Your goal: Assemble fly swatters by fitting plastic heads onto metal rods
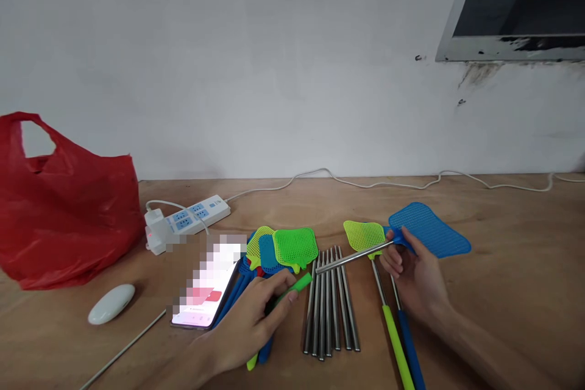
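Observation:
My left hand (253, 320) is closed around a bright green plastic handle (302, 282), which pokes out past the fingertips. In my right hand (423, 280) is a blue fly swatter (427, 228), pinched near the base of its mesh head. Its metal rod (354, 259) points left, and the rod's end is close to the green handle's end; I cannot tell whether they touch. Below the rod lies a row of several loose metal tubes (329, 311). Yellow-green, blue and bright green swatter heads (296, 247) are piled beyond my left hand, with blue handles (233, 292) partly hidden by it.
Two swatters with long handles, one yellow-green (397, 341) and one blue (410, 347), lie by my right forearm. A lit phone (205, 292) leans left of the pile. Further left are a power strip (194, 219), a white oval object (111, 304) and a red bag (68, 213).

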`<state>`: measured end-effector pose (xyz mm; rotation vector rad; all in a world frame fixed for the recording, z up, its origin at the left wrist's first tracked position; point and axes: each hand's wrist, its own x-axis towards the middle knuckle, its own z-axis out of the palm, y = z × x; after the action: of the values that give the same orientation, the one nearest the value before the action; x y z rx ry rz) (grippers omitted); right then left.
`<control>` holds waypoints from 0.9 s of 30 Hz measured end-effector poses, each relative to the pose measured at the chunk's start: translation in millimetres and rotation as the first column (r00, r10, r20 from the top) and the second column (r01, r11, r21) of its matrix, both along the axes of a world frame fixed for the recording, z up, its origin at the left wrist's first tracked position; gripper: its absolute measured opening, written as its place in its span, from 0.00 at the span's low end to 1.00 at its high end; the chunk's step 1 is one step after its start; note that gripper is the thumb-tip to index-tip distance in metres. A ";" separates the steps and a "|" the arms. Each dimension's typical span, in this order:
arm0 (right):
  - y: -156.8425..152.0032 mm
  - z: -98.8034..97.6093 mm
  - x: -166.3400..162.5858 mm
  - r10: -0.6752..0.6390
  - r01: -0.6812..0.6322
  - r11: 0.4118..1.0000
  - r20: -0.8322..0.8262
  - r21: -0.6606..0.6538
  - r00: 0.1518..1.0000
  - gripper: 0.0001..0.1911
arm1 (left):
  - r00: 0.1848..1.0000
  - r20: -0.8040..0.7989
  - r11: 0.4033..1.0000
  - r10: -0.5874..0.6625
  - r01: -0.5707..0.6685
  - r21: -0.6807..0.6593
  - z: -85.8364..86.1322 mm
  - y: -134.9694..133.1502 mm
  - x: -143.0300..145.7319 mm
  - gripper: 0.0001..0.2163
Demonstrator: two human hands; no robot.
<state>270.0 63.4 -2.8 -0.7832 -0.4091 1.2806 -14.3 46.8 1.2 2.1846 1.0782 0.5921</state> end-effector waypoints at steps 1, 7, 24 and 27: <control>-2.3 -0.6 -3.6 0.036 -0.036 0.999 0.001 -0.004 0.999 0.14 | 1.000 -0.003 1.000 -0.003 0.003 -0.006 -1.0 0.5 0.1 0.16; -5.4 -1.5 -7.9 0.111 -0.111 0.994 0.006 -0.014 0.994 0.16 | 1.000 0.008 0.999 -0.027 0.027 -0.019 -2.2 1.3 -0.3 0.14; -29.1 -20.7 -44.8 0.458 -0.493 0.869 0.297 0.049 0.838 0.17 | 0.994 -0.079 0.997 -0.076 0.074 -0.025 -2.7 -5.0 8.7 0.15; -28.7 -20.6 -43.4 0.466 -0.504 0.862 0.313 0.049 0.828 0.16 | 0.992 -0.100 0.997 -0.070 0.071 0.005 -3.2 -4.1 8.6 0.16</control>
<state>226.7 34.7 -23.5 -0.7849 -0.9741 1.5959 -5.7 42.7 -2.0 2.2702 1.0468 0.4607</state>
